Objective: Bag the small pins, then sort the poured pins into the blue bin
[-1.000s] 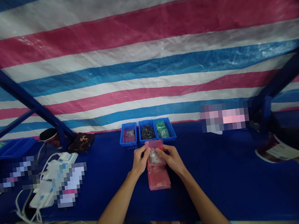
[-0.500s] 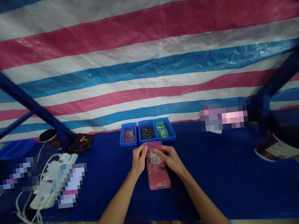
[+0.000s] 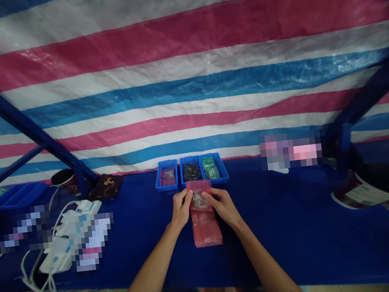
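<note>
The left hand point(image 3: 181, 208) and the right hand point(image 3: 224, 207) reach out to 12 o'clock from the person's body, close together on a pink plastic bag point(image 3: 198, 200); the fingers point(image 3: 187, 197) of both hands are closed on its side edges, gripping it between them. Inside the bag lies a small clear packet point(image 3: 197, 201) of something silvery, too small to tell; the bag rests over a stack of pink bags point(image 3: 207, 229), which lies flat on the blue-covered worktop point(image 3: 278, 235) at 6 o'clock from the hands.

Just past the bag, at 12 o'clock, stand three blue trays side by side; the left tray point(image 3: 166, 176) holds pink-bagged items, the middle tray point(image 3: 192, 171) a heap of dark screws, the right tray point(image 3: 210, 167) green packets. At 9 o'clock lie a white power strip point(image 3: 71, 230) with tangled white cables point(image 3: 37, 281), a dark pouch point(image 3: 106, 186) and a cup point(image 3: 64, 179); a striped tarpaulin point(image 3: 188, 90) hangs behind the worktop; several pixelated patches hide whatever lies beneath them.
</note>
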Motion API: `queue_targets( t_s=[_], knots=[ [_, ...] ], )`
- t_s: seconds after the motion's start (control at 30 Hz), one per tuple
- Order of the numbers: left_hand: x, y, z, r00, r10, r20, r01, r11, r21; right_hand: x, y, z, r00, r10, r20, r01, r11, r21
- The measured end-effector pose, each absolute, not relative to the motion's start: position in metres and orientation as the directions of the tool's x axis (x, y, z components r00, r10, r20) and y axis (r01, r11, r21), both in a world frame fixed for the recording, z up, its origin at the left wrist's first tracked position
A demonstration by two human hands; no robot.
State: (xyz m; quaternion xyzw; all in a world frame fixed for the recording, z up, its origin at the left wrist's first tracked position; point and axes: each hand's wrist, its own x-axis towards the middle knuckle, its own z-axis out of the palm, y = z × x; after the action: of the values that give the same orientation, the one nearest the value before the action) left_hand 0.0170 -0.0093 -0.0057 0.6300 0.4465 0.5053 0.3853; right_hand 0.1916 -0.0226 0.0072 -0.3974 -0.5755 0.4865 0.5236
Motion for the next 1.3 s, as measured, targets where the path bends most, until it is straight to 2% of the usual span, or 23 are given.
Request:
queue_targets(
  t_s=[0.23,0.5,0.77,1.3],
  knots=[
    [0.0182,-0.0104,-0.0038,0.138,0.942,0.305,0.175,-0.327,0.929,0.1941,-0.0222,0.0086,-0.048,0.974,0.22,-0.028,0.218,-0.975],
    [0.0172,-0.0092,-0.0064,0.088,0.95,0.3,0.184,-0.312,0.932,0.1904,-0.0237,0.0083,-0.136,0.973,0.189,0.003,0.191,-0.982],
    [0.0197,-0.0105,-0.0004,0.191,0.931,0.311,0.21,-0.348,0.914,0.192,-0.0229,0.0102,-0.048,0.975,0.218,-0.002,0.218,-0.976],
    [0.0201,-0.0117,-0.0023,0.166,0.94,0.299,0.176,-0.327,0.929,0.192,-0.0227,0.0116,-0.085,0.977,0.194,-0.006,0.194,-0.981]
  ],
)
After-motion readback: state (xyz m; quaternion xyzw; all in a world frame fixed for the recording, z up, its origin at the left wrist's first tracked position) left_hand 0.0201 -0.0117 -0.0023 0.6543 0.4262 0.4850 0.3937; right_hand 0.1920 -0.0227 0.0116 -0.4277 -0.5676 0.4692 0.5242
